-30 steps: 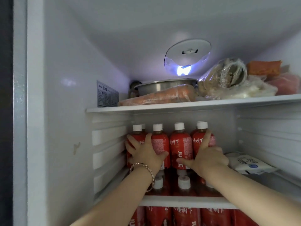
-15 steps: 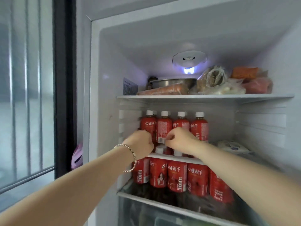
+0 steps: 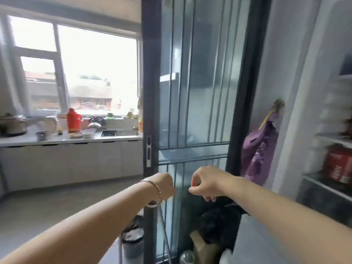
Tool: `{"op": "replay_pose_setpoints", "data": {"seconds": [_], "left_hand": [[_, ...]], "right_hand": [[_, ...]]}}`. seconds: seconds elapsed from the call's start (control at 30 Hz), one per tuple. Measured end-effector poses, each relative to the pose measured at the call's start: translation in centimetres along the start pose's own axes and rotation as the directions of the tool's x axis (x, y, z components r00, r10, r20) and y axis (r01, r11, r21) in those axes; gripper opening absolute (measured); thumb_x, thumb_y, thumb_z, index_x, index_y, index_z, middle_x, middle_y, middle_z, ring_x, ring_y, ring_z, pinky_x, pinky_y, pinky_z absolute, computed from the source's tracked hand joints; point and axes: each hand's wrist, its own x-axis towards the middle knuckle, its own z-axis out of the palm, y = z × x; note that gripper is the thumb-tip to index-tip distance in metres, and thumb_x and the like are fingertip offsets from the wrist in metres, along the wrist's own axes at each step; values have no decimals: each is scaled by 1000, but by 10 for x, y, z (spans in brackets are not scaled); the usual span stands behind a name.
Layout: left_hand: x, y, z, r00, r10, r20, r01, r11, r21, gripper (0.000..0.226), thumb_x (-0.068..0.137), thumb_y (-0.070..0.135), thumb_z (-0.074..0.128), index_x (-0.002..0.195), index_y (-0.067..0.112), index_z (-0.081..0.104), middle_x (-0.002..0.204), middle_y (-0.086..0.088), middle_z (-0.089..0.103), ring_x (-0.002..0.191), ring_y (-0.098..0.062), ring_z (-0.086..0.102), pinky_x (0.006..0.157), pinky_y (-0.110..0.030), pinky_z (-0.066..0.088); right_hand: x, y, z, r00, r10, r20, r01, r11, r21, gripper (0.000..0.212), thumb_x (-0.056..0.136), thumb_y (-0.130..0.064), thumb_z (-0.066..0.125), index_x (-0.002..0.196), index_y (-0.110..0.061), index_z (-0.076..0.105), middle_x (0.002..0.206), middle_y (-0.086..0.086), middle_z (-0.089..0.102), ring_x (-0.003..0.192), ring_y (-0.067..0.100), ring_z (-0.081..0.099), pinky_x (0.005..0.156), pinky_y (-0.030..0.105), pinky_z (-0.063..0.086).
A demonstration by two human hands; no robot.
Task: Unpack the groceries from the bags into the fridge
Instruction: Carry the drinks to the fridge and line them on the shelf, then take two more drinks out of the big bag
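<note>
Before the glass door [image 3: 194,92] — counter [image 3: 57,139] leftward, fridge [image 3: 297,92] rightward — right hand [image 3: 206,182] loosely curled, empty; left hand [image 3: 163,184] unreadable.

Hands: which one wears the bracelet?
The left hand: a metal bracelet circles its wrist. The right hand has a bare wrist.

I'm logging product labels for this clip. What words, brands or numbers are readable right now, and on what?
No text is legible.
White lettering on the red-labelled bottle in the white fridge: too blurred to read.
Pale print on the purple fabric bag hanging beside it: no legible words.
</note>
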Motion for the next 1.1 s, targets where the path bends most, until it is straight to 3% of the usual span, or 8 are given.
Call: {"op": "replay_pose_setpoints", "data": {"seconds": [0.07,0.23,0.33,0.47,0.6,0.7,0.93,1.1], "left_hand": [[-45,-74,-1,988,-135,-80,133,991,-28,23,90,24,48,94,9,65,102,-10,70,93,-26,67,78,-29,52],[-184,-250,-9,887,-441,-136,430,897,-103,22,86,24,49,88,9,65,98,-10,70,91,-26,67,77,-29,51],[-282,-347,-10,780,-610,-141,595,792,-135,18,85,24,47,79,14,61,94,-10,70,89,-27,67,78,-32,51],[-412,-447,-5,600,-779,-182,761,626,-171,26,88,26,47,101,11,64,108,-12,65,102,-30,61,83,-31,47],[-536,-510,4,421,-896,-141,857,444,-262,23,88,26,48,98,12,63,106,-11,66,97,-29,61,80,-30,47],[-620,-552,15,263,-958,-115,900,287,-328,26,88,27,47,102,12,63,109,-11,64,100,-30,60,85,-32,47],[-782,-626,39,-72,-996,-51,915,-46,-401,23,91,28,46,99,17,64,100,-5,65,85,-26,60,71,-31,45],[-877,-681,45,-264,-965,-11,872,-233,-429,24,91,28,45,101,20,65,107,-4,67,99,-27,62,77,-30,45]], "right_hand": [[10,-68,27,990,-134,37,135,991,-23,25,89,-30,52,96,-12,69,59,-4,64,45,7,57,68,27,56],[13,-256,102,900,-416,127,429,898,-96,23,86,-27,53,91,-14,71,66,-3,68,41,3,55,48,15,45],[-5,-380,150,808,-555,198,575,817,-54,23,87,-27,51,92,-14,69,53,-6,60,35,1,52,57,16,51],[-47,-530,207,649,-706,283,736,677,-1,24,89,-27,49,93,-13,67,58,-5,62,39,4,54,56,16,49],[-98,-661,260,466,-815,346,865,502,18,23,88,-27,48,86,-14,66,70,0,67,43,5,56,64,22,53],[-142,-751,302,296,-884,361,946,324,20,23,87,-31,49,68,-21,57,74,-1,68,56,12,59,55,20,47],[-235,-922,385,-58,-880,471,996,-22,82,25,91,-38,49,99,-20,65,68,-12,55,67,12,59,63,23,47],[-291,-1039,437,-224,-851,475,974,-176,143,24,89,-37,50,100,-22,65,86,-1,71,66,12,62,76,33,56]]}}
